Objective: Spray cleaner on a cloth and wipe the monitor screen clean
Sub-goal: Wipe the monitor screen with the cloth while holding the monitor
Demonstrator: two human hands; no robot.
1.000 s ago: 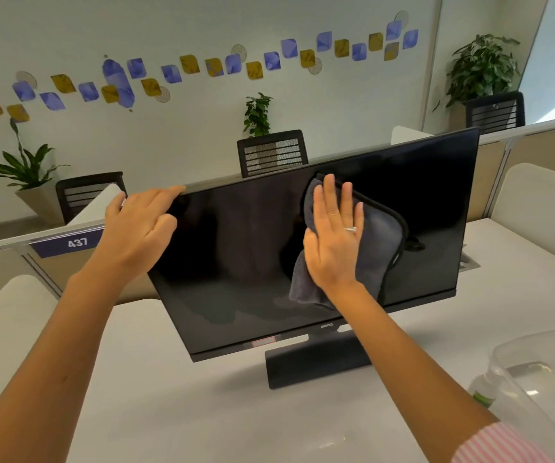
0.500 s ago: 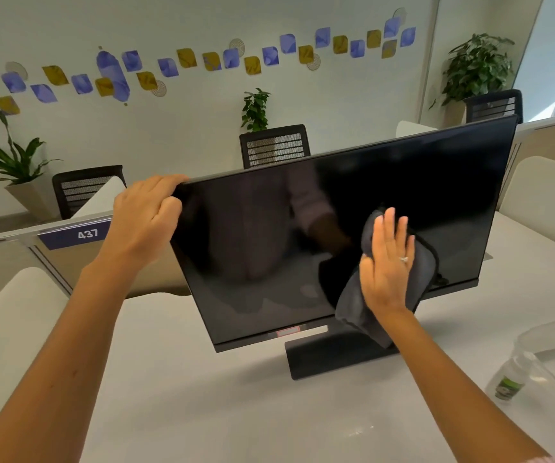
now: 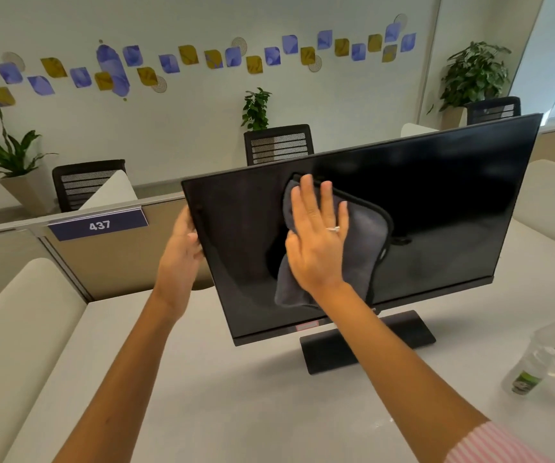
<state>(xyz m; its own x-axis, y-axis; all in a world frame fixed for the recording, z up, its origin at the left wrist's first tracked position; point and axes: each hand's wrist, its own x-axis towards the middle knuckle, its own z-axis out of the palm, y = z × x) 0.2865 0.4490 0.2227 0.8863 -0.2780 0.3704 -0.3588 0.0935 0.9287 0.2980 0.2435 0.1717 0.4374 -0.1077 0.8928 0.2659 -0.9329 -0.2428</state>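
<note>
Pressing flat with straight fingers, the right hand [image 3: 317,238] pushes the gray cloth [image 3: 362,235] against the dark monitor [image 3: 436,202] screen, left of its middle. The left hand [image 3: 182,248] grips the monitor's left edge. The monitor stands on the white desk [image 3: 236,396], long side tilted, right end higher, with a spray bottle [image 3: 529,370] nearby.

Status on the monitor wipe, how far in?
Done, apparently: spray bottle stands set aside on the desk. In hand: right hand presses the grey cloth flat on the screen's middle while left hand steadies the monitor by its left edge. Left: the rest; cleanliness can't be judged.
</note>
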